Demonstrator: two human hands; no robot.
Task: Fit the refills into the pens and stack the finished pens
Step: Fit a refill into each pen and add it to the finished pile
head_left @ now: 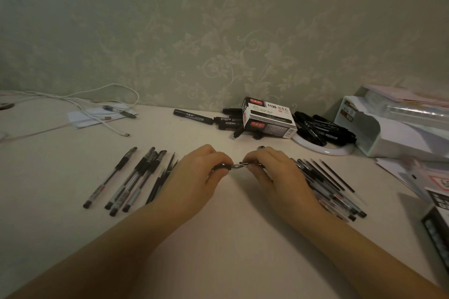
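My left hand [196,172] pinches the black grip end of a pen [222,167] whose metal tip points right. My right hand [267,170] pinches a dark cap-like piece [243,164] right at that tip; the two pieces almost touch between my hands. Most of both parts is hidden by my fingers. Several assembled black pens [131,178] lie in a loose row on the table to the left. A heap of pen barrels and thin refills [332,182] lies to the right, partly under my right wrist.
A marker box labelled 1120 [267,116] stands at the back with black markers [320,128] around it, some on a white plate [325,150]. White cables [97,109] lie back left. A white organiser [393,126] and boxes [437,216] crowd the right edge.
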